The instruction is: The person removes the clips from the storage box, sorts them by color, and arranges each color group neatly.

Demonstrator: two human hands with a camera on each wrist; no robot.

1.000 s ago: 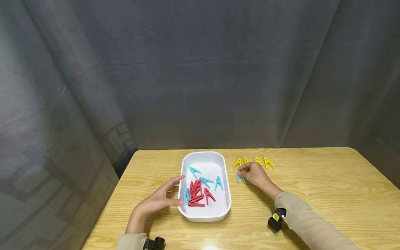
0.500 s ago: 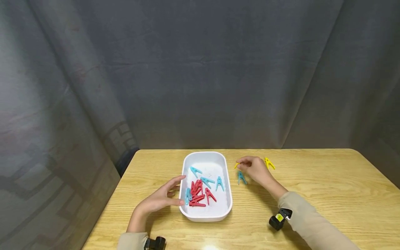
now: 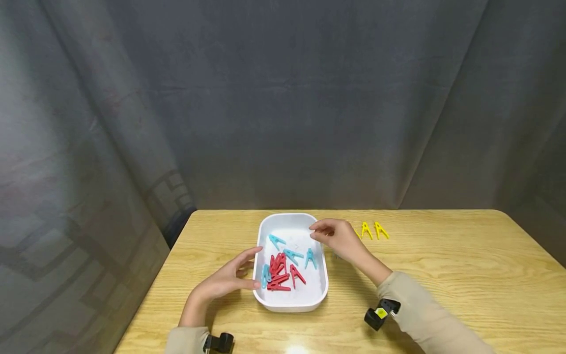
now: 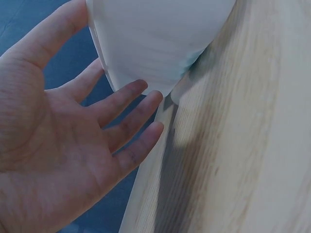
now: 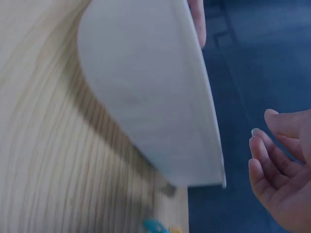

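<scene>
Head view, right hand (image 3: 337, 237) empty over tray (image 3: 323, 290), left hand (image 3: 230, 281) steadying it

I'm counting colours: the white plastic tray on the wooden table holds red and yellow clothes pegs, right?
Not quite. The head view shows the white plastic tray on the wooden table holding red clothes pegs and blue clothes pegs. The yellow clothes pegs lie outside it.

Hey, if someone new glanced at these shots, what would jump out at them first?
Probably the white tray mid-table, with a tangle of red clothespins and a few blue clothespins inside. The left hand rests against its left wall, and the empty right hand hovers over its far right rim. Two yellow clothespins lie on the wooden table to the right.
</scene>
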